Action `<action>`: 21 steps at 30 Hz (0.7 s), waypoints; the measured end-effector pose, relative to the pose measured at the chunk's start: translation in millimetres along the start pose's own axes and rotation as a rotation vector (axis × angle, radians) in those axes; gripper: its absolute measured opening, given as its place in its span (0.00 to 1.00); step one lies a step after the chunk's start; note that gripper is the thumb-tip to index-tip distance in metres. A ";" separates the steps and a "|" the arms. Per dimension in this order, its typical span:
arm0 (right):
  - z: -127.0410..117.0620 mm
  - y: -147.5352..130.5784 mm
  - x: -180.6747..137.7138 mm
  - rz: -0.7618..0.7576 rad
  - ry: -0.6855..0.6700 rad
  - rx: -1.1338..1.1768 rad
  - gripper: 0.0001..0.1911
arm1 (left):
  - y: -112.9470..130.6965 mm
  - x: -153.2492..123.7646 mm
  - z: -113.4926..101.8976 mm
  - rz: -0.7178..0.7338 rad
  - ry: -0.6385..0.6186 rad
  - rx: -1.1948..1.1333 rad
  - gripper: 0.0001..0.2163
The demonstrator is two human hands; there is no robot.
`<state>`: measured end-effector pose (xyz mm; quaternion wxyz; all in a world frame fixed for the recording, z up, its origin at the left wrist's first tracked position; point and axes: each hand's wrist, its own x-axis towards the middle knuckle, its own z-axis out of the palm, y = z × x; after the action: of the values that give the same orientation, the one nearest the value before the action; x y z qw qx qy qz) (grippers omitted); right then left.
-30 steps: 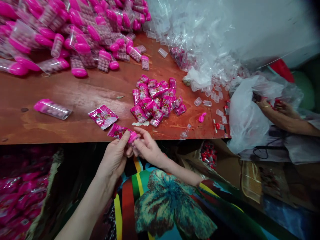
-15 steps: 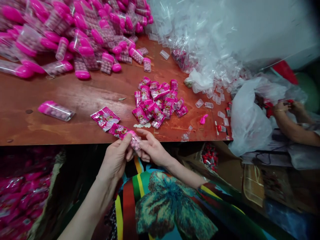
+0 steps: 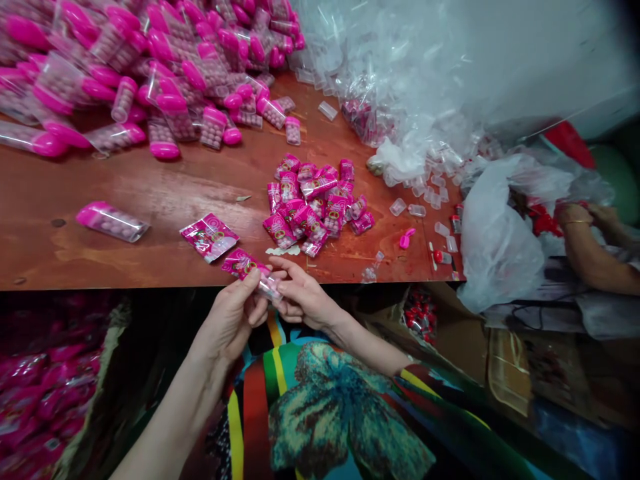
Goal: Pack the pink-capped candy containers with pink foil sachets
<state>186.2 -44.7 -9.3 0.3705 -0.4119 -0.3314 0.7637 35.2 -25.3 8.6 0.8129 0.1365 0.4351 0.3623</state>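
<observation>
No text can be read. Print is borne by the flat, glossy pink plastic-film wrapper point(image 3: 210, 237), the matching held wrapper point(image 3: 239, 263) and the heaped, pink-wrapped small plastic tubes point(image 3: 314, 213), but it appears too small and blurred.

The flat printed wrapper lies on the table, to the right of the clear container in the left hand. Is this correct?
Wrong side: in the head view, the flat wrapper lies on the table, left of the container in the left hand.

Fingers and picture edges hide parts of the scene.
The left hand point(image 3: 233, 310) covers part of the clear container point(image 3: 269, 287); the container heap point(image 3: 164, 110) runs off the top and left; a co-worker's hands point(image 3: 575, 215) blur.
</observation>
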 end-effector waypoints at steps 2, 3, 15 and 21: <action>1.0 2.6 -0.6 -0.113 0.075 -0.111 0.30 | -2.5 -0.4 1.7 -0.003 0.005 0.008 0.17; 2.0 4.4 -0.6 -0.160 0.113 -0.165 0.30 | -4.1 -0.3 2.5 0.007 0.026 0.007 0.17; 4.9 16.6 6.4 -0.214 0.083 -0.071 0.32 | -21.1 -2.7 12.4 0.118 0.130 0.007 0.18; -4.0 17.0 5.9 -0.243 0.088 -0.287 0.28 | -9.4 3.1 -0.7 0.109 0.129 0.048 0.19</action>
<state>182.4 -47.6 -27.0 0.4115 -0.4503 -0.4677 0.6396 40.2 -29.7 1.2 0.7588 0.1560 0.4870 0.4033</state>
